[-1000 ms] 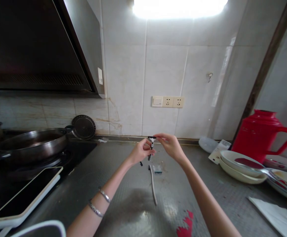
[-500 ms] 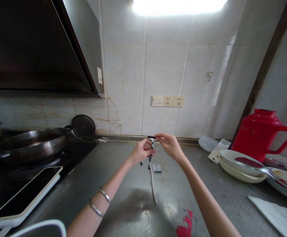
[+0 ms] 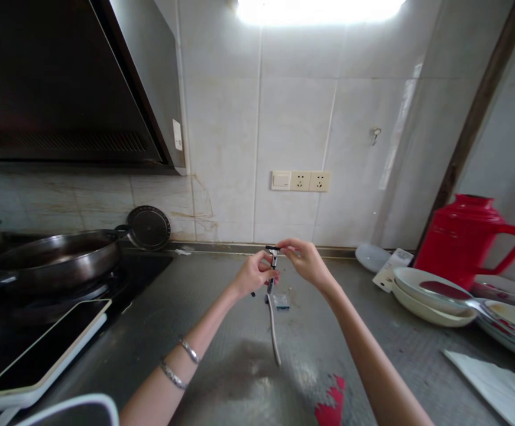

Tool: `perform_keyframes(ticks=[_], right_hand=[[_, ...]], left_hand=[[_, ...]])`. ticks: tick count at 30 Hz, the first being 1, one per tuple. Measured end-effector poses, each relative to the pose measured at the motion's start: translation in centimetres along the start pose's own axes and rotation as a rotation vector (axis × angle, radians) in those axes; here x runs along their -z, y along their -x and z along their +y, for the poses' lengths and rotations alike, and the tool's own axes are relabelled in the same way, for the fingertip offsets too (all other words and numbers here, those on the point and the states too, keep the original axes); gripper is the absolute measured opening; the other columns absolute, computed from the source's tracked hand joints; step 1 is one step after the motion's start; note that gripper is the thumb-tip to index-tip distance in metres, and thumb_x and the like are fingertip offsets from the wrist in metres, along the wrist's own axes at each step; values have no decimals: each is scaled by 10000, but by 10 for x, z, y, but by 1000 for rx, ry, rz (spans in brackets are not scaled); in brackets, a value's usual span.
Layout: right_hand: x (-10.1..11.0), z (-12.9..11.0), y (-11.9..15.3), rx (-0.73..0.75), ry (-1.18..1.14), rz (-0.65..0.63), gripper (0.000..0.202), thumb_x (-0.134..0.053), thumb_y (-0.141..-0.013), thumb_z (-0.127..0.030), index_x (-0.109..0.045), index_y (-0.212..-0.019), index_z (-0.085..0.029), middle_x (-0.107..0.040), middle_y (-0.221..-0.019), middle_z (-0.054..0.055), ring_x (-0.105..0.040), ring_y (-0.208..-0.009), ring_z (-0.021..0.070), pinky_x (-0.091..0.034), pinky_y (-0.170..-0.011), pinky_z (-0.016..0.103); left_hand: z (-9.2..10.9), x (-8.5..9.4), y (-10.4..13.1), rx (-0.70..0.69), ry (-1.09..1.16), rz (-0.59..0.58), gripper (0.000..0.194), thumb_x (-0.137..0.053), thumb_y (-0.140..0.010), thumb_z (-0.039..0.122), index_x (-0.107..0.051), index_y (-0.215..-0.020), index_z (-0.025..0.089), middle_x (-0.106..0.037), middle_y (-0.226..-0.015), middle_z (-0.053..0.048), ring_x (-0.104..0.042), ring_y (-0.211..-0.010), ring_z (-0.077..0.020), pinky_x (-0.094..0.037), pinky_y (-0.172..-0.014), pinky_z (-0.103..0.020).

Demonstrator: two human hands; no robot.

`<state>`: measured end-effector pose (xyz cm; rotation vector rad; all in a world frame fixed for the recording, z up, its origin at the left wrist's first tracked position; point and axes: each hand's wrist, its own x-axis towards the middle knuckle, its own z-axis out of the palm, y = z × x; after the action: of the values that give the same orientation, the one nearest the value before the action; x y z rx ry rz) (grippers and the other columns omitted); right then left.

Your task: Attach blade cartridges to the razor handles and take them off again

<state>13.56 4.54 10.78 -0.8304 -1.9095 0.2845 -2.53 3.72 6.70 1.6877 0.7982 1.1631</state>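
Note:
Above the counter, a T-shaped razor (image 3: 272, 266) with a dark head and a black-and-silver handle stands nearly upright. The fingers of my left hand (image 3: 251, 273) are closed around its handle. At the top, my right hand (image 3: 304, 258) pinches the right end of the razor's head between thumb and fingers. Under the razor lies a long pale stick (image 3: 274, 334) with a dark end, its exact kind unclear. Next to it is a small clear packet (image 3: 281, 302) with a teal edge. A tiny black piece (image 3: 253, 294) shows just below my left hand.
On the left are a steel pan (image 3: 57, 260) on the stove, a round dark disc (image 3: 148, 228) against the wall, and a phone (image 3: 48, 349) on a white block. To the right stand stacked plates (image 3: 434, 316), a red jug (image 3: 461, 242) and a white sheet (image 3: 496, 384).
Both hands keep their hold on the razor and have barely moved. The razor's handle end now appears slightly lower, close to the dark end of the pale stick.

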Motion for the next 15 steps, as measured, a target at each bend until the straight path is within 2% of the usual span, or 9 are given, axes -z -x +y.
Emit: perform_keyframes(ticks=[15], right_hand=[[0,2,0,1,45,18,219,-459,-755,-153,-659,-837,-191,-677,-836,37,-595,-773,161,-439,-734,282]], left_hand=[[1,2,-1,15,-2,11,358,-686,-629,364,-423,-778,172,-644,-612,-15,-627,-546,-163,-443,-461,-224]])
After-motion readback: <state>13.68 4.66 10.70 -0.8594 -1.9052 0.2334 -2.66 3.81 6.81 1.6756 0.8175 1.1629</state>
